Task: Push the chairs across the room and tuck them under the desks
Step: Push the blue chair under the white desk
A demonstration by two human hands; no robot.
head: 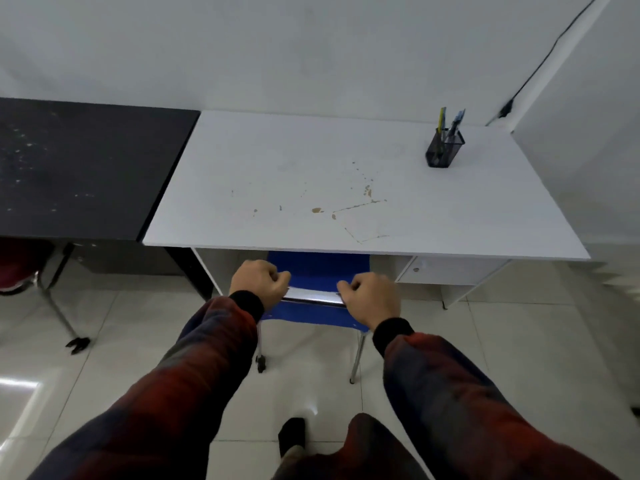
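Note:
A blue chair (317,271) with chrome legs stands in front of me, its seat partly under the front edge of the white desk (346,188). My left hand (258,285) grips the left end of the chair's shiny top rail. My right hand (372,297) grips the right end of the same rail. Both sets of fingers curl over the rail. The chair's rear legs stand on the tiled floor outside the desk.
A black desk (86,168) adjoins the white one on the left, with a red chair (17,268) partly beneath it. A mesh pen holder (445,148) stands at the white desk's far right. A drawer unit (446,271) hangs under its right side. Wall behind.

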